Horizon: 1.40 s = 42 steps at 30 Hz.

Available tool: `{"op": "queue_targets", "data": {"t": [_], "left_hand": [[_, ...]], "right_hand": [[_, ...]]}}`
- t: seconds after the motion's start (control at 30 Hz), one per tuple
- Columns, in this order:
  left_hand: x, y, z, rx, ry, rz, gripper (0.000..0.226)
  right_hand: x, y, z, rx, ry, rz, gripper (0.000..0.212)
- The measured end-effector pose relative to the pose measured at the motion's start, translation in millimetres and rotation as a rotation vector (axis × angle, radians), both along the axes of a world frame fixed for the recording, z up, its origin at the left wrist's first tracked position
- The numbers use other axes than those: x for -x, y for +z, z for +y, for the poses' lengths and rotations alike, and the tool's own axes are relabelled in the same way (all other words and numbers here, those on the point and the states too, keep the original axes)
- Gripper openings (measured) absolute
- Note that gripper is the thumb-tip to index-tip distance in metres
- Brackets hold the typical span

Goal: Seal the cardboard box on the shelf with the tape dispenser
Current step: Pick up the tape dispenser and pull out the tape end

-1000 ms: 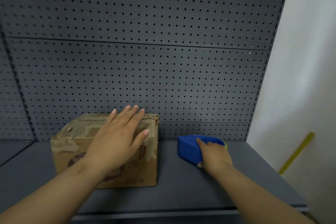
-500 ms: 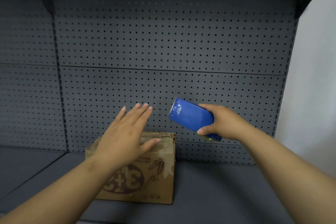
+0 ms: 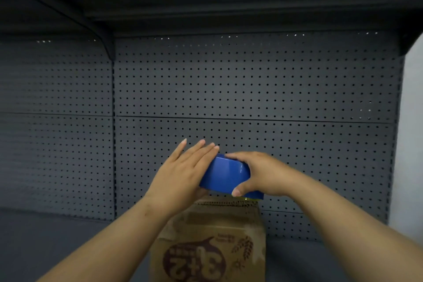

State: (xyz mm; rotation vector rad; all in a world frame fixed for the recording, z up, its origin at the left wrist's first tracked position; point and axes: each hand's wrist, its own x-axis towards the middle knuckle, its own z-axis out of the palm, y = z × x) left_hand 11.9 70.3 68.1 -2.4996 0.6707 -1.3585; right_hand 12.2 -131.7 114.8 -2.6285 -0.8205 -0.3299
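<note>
In the middle of the frame, the right hand [image 3: 263, 176] grips the blue tape dispenser [image 3: 225, 175], fingers closed around it. The left hand [image 3: 183, 171] lies flat against its left side, fingers straight. The cardboard box [image 3: 212, 242] sits just below, on the shelf [image 3: 57, 236].

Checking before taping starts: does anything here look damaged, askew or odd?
Nothing stands out. The brown printed cardboard box sits upright on the grey shelf; the right hand grips the blue tape dispenser above it, left hand alongside.

Dispenser [image 3: 225, 175] above box [image 3: 212, 236], btwn hands
</note>
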Motion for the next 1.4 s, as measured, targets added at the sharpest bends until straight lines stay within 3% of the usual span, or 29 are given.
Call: {"op": "queue_targets", "data": {"t": [0.3,0.53,0.77,0.87,1.1,1.4], "left_hand": [[-30,-25,31,0.075,-0.105,0.032,0.073],[-51,-41,42,0.068,-0.118,0.095,0.07],[-63,-35,42,0.122,-0.175,0.069,0.067],[-67,-30,41,0.133,-0.193,0.058,0.068],[-73,-22,41,0.112,-0.188,0.057,0.064],[-75,-19,47,0.131,-0.203,0.068,0.077]], "right_hand": [[-20,-23,34,0.098,-0.09,0.035,0.083],[-32,-48,44,0.273,-0.121,-0.071,0.116],[-37,-51,43,0.327,-0.148,-0.415,0.086],[-37,-51,43,0.388,-0.204,-0.511,0.088],[-49,-53,44,0.367,-0.236,-0.528,0.095],[-53,-40,51,0.361,-0.256,-0.518,0.089]]}}
